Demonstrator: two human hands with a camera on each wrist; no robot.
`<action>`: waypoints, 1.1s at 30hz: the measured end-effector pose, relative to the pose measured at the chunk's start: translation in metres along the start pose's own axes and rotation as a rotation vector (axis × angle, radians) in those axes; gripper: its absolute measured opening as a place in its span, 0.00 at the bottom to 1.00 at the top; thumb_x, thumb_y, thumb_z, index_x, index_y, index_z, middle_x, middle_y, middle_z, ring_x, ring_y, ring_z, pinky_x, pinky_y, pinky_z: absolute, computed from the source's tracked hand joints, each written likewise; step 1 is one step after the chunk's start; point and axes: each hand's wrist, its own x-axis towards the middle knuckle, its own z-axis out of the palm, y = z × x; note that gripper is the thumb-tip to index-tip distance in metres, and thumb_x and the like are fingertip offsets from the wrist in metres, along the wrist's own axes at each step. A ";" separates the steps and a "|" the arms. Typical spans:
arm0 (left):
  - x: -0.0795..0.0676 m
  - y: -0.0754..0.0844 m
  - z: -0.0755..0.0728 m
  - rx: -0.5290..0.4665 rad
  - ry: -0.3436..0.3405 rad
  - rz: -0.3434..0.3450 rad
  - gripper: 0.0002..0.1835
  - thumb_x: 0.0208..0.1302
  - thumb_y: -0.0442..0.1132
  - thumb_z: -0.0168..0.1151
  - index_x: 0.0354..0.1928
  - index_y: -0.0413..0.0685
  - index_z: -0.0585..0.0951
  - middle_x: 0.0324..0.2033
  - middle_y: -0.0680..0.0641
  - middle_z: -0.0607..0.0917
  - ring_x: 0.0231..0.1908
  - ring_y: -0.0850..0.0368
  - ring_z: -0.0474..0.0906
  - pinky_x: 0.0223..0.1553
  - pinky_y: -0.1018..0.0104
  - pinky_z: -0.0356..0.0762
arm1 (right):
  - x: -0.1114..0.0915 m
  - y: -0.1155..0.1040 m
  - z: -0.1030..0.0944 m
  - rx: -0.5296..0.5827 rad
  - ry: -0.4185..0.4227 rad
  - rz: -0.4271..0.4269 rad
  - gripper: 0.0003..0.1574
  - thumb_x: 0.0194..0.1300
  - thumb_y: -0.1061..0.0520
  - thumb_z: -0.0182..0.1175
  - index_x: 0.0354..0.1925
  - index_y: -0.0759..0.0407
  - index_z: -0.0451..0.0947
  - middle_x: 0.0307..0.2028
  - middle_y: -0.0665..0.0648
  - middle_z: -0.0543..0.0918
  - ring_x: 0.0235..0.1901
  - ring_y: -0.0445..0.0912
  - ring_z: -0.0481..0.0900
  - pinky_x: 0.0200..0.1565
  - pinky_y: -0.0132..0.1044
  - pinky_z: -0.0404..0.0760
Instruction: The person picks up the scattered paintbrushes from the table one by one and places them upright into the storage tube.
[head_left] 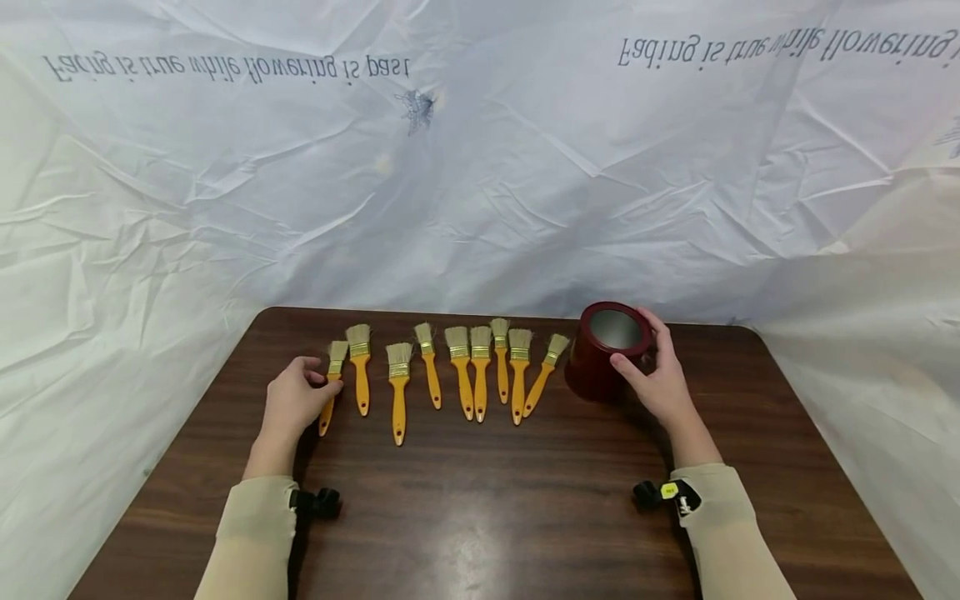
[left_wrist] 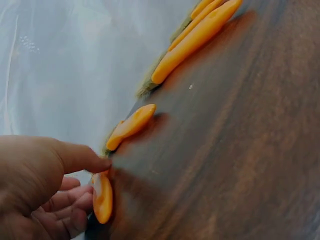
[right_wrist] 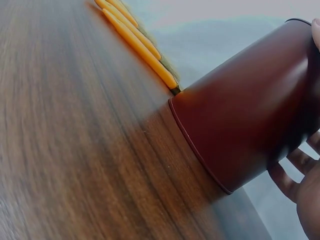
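Observation:
The leftmost paintbrush [head_left: 328, 400], with a yellow-orange handle and pale bristles, lies on the table. My left hand [head_left: 296, 396] has its thumb and fingers on either side of this brush's handle [left_wrist: 103, 200]. Toward the right stands a dark red cylindrical container [head_left: 596, 367], upright with its top open and a grey inside. My right hand [head_left: 660, 379] grips it near the top, thumb at the near rim and fingers around the right side. In the right wrist view the container's smooth wall [right_wrist: 245, 105] shows, its base on the table.
Several more paintbrushes lie in a loose row between the hands, bristles pointing away, among them a wide brush [head_left: 399, 400] and a slanted one [head_left: 543, 379] beside the container. The brown wood-grain table [head_left: 480, 492] ends at a white cloth backdrop [head_left: 480, 192].

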 end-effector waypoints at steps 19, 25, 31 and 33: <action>0.004 0.003 0.001 -0.139 0.152 -0.002 0.18 0.65 0.46 0.68 0.51 0.43 0.86 0.36 0.44 0.85 0.32 0.53 0.78 0.28 0.68 0.76 | 0.006 0.037 -0.005 0.007 0.017 -0.010 0.56 0.67 0.59 0.67 0.80 0.35 0.47 0.73 0.57 0.62 0.68 0.54 0.64 0.67 0.65 0.59; 0.005 0.025 0.006 -0.403 0.264 0.127 0.15 0.67 0.43 0.68 0.53 0.47 0.85 0.36 0.47 0.83 0.34 0.58 0.77 0.29 0.77 0.74 | 0.006 0.037 -0.005 0.021 0.019 -0.013 0.56 0.67 0.60 0.67 0.79 0.34 0.47 0.73 0.56 0.63 0.67 0.53 0.64 0.67 0.65 0.59; -0.001 0.068 0.011 -0.596 0.243 0.267 0.17 0.68 0.36 0.67 0.57 0.43 0.83 0.40 0.43 0.83 0.35 0.61 0.78 0.34 0.79 0.75 | 0.007 0.038 -0.002 0.017 0.016 -0.005 0.56 0.67 0.59 0.68 0.79 0.33 0.47 0.73 0.56 0.62 0.68 0.53 0.64 0.68 0.65 0.59; -0.006 0.087 0.010 -0.616 0.210 0.294 0.18 0.68 0.34 0.66 0.58 0.40 0.81 0.42 0.40 0.83 0.36 0.60 0.78 0.35 0.79 0.75 | 0.008 0.038 0.000 0.012 0.014 -0.011 0.56 0.67 0.58 0.68 0.79 0.33 0.47 0.72 0.56 0.63 0.68 0.54 0.64 0.67 0.65 0.59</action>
